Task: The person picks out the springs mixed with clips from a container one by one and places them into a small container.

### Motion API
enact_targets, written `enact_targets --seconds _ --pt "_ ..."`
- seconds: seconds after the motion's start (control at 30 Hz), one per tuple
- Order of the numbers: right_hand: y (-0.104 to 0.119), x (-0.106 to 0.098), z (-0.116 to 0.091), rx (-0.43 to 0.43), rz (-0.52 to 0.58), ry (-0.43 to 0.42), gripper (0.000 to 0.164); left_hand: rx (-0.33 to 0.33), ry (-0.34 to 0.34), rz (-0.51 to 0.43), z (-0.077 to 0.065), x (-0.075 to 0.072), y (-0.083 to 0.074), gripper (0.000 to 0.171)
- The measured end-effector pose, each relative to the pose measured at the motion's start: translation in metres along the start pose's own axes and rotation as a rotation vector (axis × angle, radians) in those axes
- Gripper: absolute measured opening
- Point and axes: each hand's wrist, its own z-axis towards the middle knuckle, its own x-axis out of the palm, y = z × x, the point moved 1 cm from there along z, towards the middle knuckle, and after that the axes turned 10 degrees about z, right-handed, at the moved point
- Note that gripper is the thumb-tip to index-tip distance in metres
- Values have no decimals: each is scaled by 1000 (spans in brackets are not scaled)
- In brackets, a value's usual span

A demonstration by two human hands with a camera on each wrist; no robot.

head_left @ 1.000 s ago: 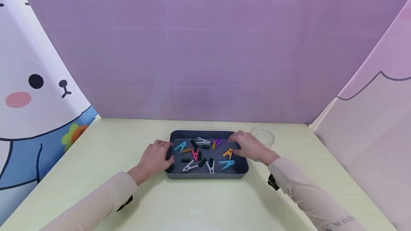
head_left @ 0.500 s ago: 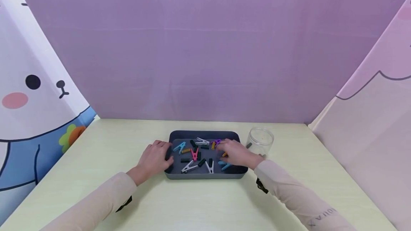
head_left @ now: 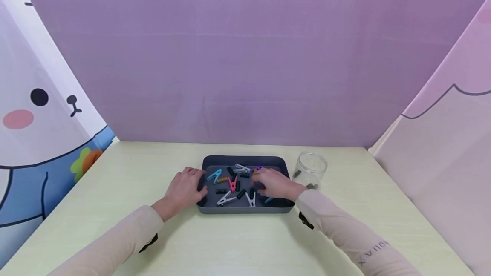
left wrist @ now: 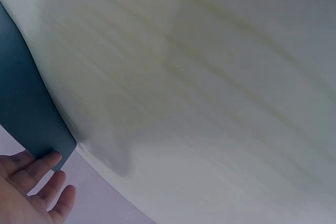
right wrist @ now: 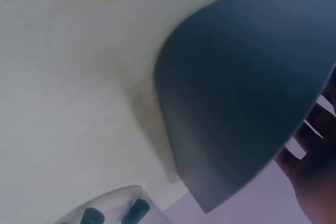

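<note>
Right grip [head_left: 274, 182] over the right part of the dark tray [head_left: 245, 211], back of the hand up, fingertips low among the pieces. Whether anything is pinched there I cannot tell; my own hand covers the spot, and the right wrist view shows mainly the tray's outer wall. Left grip [head_left: 186, 188] relaxed, fingers resting at the tray's left rim, clasping no piece that I can see.

Nearest piece: an amber coil [head_left: 254, 172], just at the right fingertips on their far side, partly covered; too little shows to fix its long axis. Purple clip [head_left: 258, 168] just beyond it. Near, to the left of the same fingertips, a dark coil [head_left: 244, 176], long axis crosswise to me.

Key relation, in my judgement: the amber coil sits right at the right fingertips, the left grip well apart from it. Pink clip [head_left: 232, 184] between the two grips. Clear jar [head_left: 311, 168] to the right of the right grip, on the worktop [head_left: 245, 242], dark coils [right wrist: 136, 211] inside.
</note>
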Motion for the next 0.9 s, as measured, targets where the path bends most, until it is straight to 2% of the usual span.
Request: enact_targets --seconds 0.23,0.9 --pt "5 1 2 -27 30 18 22 -2 3 0 0 -1 -1 46" --pt "8 4 8 -77 -14 55 25 0 -14 -2 -3 -1 -1 45"
